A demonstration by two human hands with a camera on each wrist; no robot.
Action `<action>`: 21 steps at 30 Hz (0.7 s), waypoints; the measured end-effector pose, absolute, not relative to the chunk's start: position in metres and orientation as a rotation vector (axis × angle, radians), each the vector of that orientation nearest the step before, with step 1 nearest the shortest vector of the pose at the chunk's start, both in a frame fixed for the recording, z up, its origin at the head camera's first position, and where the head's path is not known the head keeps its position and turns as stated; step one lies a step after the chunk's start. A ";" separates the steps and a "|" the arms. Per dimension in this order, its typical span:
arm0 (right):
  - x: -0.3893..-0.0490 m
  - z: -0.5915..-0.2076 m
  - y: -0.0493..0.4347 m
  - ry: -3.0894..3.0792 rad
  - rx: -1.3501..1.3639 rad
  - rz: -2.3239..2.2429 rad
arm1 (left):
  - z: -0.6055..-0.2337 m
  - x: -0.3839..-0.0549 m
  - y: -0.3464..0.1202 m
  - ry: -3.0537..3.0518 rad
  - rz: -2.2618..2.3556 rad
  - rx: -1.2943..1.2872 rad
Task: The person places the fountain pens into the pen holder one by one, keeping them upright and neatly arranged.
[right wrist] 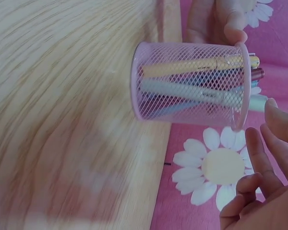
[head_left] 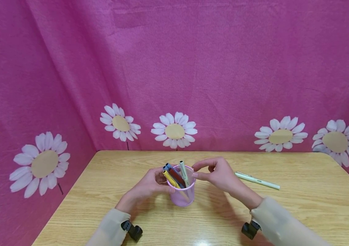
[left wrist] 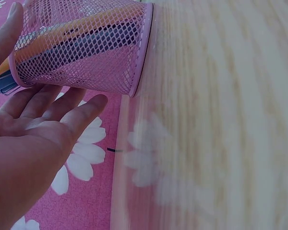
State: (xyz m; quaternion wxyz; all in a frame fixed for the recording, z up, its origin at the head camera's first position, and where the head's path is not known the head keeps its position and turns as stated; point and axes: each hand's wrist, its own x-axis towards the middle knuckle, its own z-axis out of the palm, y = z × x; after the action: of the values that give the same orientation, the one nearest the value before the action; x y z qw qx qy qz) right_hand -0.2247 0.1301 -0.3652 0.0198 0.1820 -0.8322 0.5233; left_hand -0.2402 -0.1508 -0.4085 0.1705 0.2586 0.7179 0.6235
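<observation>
A pink mesh pen holder stands upright on the table. Slanting inside it are a yellow pen, a dark red pen, a white pen and blue ones. My left hand holds the holder from the left, thumb by the near rim and fingers round the far side. At the right rim is my right hand, its thumb and forefinger parted with nothing seen between them. In the right wrist view the right thumb is close to the white pen's top end; whether they touch I cannot tell.
A pale green-white pen lies on the wooden table, right of my right hand. Behind the table hangs a magenta cloth with large white daisies; it also covers the left side.
</observation>
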 end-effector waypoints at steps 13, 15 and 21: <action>-0.219 -0.375 0.175 -2.663 0.538 1.437 | -0.408 -0.238 -0.151 2.045 1.781 0.743; -0.218 -0.376 0.182 -2.676 0.536 1.408 | -0.408 -0.238 -0.151 2.047 1.779 0.747; -0.215 -0.381 0.201 -2.696 0.518 1.343 | -0.409 -0.239 -0.151 2.025 1.785 0.768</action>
State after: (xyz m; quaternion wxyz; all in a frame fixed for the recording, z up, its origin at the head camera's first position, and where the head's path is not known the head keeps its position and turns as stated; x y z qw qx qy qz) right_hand -0.2152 0.2009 -0.3809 0.0428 0.1694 -0.8812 0.4392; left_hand -0.2394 -0.1509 -0.4087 0.1666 0.2699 0.7114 0.6271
